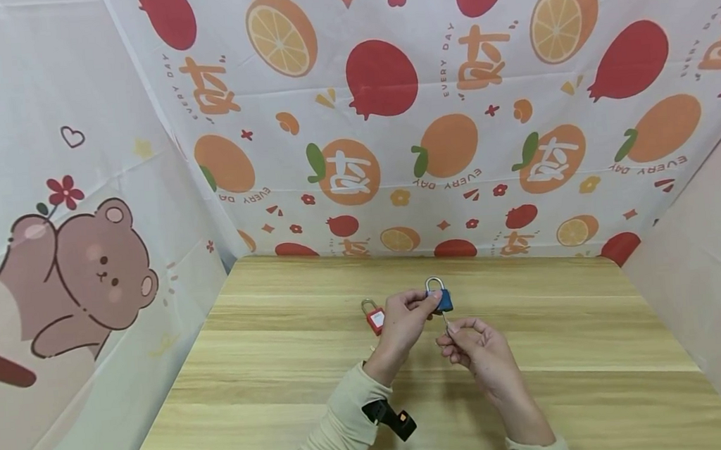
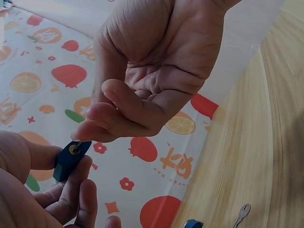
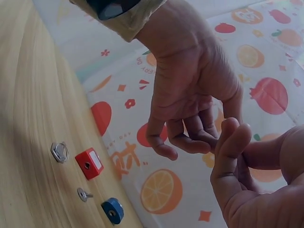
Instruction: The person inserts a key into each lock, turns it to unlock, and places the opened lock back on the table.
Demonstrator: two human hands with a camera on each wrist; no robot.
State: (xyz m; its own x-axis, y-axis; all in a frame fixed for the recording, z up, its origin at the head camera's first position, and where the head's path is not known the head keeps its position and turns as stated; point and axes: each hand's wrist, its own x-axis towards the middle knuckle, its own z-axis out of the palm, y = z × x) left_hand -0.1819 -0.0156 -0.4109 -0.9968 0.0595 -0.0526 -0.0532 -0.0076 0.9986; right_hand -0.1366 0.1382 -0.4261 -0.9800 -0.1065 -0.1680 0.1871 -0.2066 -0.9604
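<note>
A small blue padlock (image 1: 445, 301), its metal shackle pointing up, is pinched between the thumb and fingers of my left hand (image 1: 404, 318). In the left wrist view, the padlock's underside shows a brass keyhole (image 2: 74, 149). Just below the lock, my right hand (image 1: 480, 352) pinches a slim metal key (image 1: 447, 322) whose shaft reaches the keyhole. Most of the key's head is covered by the right fingertips (image 2: 90, 129). From the right wrist view, the held padlock is hidden behind the hands. A red padlock (image 1: 376, 320) lies on the table beside my left hand.
On the wooden table (image 1: 270, 373), the right wrist view shows a second blue padlock (image 3: 113, 211), a loose key (image 3: 84, 194) and a shiny metal piece (image 3: 60, 152) near the red padlock. A fruit-printed cloth (image 1: 381, 78) hangs behind the table's far edge.
</note>
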